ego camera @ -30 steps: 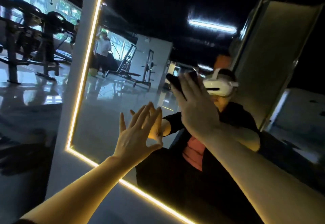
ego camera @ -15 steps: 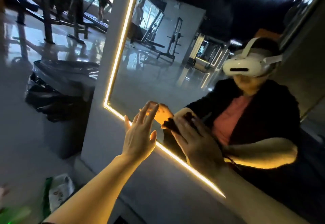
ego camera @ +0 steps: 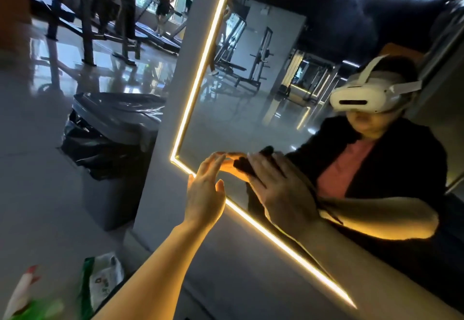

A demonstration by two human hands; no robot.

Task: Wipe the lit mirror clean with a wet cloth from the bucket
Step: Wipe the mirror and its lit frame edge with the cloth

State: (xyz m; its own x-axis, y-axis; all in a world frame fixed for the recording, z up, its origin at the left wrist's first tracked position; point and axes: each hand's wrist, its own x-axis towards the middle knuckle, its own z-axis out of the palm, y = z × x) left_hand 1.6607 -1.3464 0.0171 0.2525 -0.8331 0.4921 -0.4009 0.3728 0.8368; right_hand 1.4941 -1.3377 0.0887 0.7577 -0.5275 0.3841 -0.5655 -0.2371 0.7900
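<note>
Right hand (ego camera: 281, 191) flat, pressing dark cloth (ego camera: 244, 166) to mirror (ego camera: 238, 118); left hand (ego camera: 206, 191) spread beside it. Cloth barely trapped under fingertips, could slip, smearing low corner.

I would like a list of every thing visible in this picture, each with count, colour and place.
mirror: one, edged by a warm yellow light strip, centre and right.
cloth: one, dark, pressed on the glass near the lower left corner.
bin: one, grey with black liner, left of the mirror.
packet: one, green and white, on the floor at bottom left.
gym machines: several, dark, upper left.
left hand: open, at the mirror's lower edge.
right hand: flat on the cloth.
</note>
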